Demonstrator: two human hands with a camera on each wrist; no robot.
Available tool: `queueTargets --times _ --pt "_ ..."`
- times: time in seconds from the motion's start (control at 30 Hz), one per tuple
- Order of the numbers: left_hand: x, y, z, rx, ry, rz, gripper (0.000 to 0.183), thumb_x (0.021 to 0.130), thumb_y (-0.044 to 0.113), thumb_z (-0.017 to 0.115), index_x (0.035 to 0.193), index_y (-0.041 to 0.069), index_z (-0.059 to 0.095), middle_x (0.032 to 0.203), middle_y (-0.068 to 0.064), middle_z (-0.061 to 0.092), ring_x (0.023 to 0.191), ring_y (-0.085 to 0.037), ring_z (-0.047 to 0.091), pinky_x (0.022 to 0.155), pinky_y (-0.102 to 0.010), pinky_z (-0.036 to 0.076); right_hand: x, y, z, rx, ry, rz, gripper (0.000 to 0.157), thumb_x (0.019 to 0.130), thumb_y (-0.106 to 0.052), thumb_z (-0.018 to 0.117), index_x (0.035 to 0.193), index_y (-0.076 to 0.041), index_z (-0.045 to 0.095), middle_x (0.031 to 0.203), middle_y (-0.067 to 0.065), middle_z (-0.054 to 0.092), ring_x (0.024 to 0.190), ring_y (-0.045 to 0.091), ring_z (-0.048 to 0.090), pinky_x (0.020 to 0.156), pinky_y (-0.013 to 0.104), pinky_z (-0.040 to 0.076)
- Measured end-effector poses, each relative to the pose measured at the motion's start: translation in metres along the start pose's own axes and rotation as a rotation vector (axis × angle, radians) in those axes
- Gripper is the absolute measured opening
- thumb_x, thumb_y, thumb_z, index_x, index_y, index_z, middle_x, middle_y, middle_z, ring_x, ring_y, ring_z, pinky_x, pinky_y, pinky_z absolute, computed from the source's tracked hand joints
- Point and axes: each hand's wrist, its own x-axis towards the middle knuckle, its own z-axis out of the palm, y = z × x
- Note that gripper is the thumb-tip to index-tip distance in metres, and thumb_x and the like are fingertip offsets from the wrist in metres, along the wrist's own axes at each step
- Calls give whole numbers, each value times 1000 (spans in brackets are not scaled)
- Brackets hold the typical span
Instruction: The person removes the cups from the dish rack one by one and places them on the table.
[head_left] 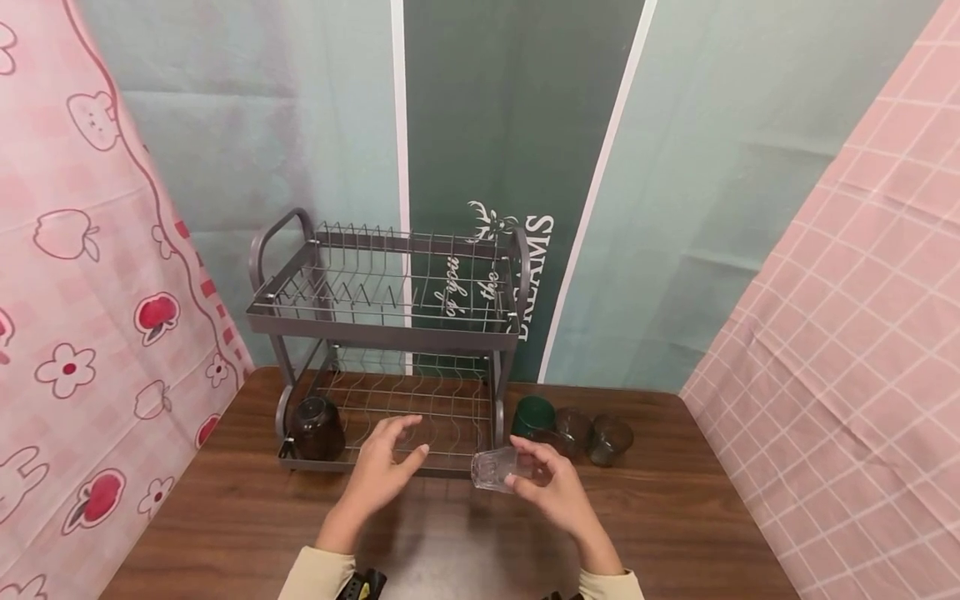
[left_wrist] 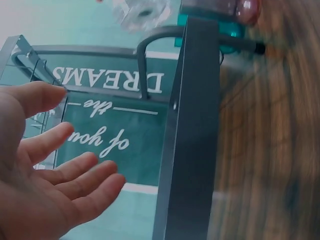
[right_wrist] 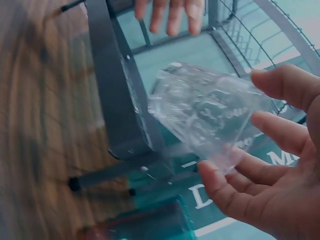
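Note:
My right hand (head_left: pixel 551 485) grips a clear glass (head_left: pixel 493 469) near its rim, the glass lying sideways with its base toward the left. In the right wrist view, thumb and fingers are around the mouth end of this faceted glass (right_wrist: pixel 200 107). My left hand (head_left: pixel 381 467) holds nothing, its fingers relaxed and spread in front of the rack's lower tier. Both hands are at the front edge of the grey two-tier dish rack (head_left: pixel 390 335). A dark glass (head_left: pixel 318 429) stands upside down at the left end of the lower tier.
Right of the rack, a green glass (head_left: pixel 534 417) and two dark see-through glasses, one (head_left: pixel 573 429) beside the other (head_left: pixel 611 439), stand on the wooden table (head_left: pixel 675 517). A green and pale blue cloth (head_left: pixel 720 208) hangs behind, with pink cloths at both sides.

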Motion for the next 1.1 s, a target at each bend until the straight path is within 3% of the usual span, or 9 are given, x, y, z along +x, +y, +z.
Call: queueTargets --times 0.17,0.37,0.5,0.77,1.1 --pt "-5 -2 -13 129 -24 4 41 81 18 72 121 12 60 119 -9 53 109 -31 52 83 -50 42 0 -4 -16 -78 -77 -21 50 76 -10 77 123 -6 60 112 10 59 98 36 55 78 39 49" --pt "-7 -3 -26 259 16 43 41 80 18 73 119 11 61 114 -11 54 101 -30 56 76 -48 45 -3 -9 -32 -167 -123 -40 49 77 -12 76 123 -5 59 113 13 58 97 31 59 78 37 49" --pt "-7 -2 -34 326 48 62 40 79 18 74 117 10 63 112 -11 54 99 -31 56 73 -47 46 -4 -12 -43 -253 -145 -18 48 78 -17 76 123 -7 60 114 12 59 97 28 60 79 42 48" --pt "-9 -4 -49 413 97 71 40 77 17 75 114 8 64 113 -17 53 101 -35 53 73 -51 45 -7 -13 -61 -395 -153 -3 48 77 -19 76 121 -7 61 110 6 60 92 26 58 74 41 46" --pt "-10 -8 -67 491 160 112 40 76 17 75 112 4 64 112 -24 53 97 -42 53 70 -54 45 -8 -14 -75 -524 -125 -4 48 72 -12 77 117 -5 63 107 5 61 94 25 59 80 46 44"
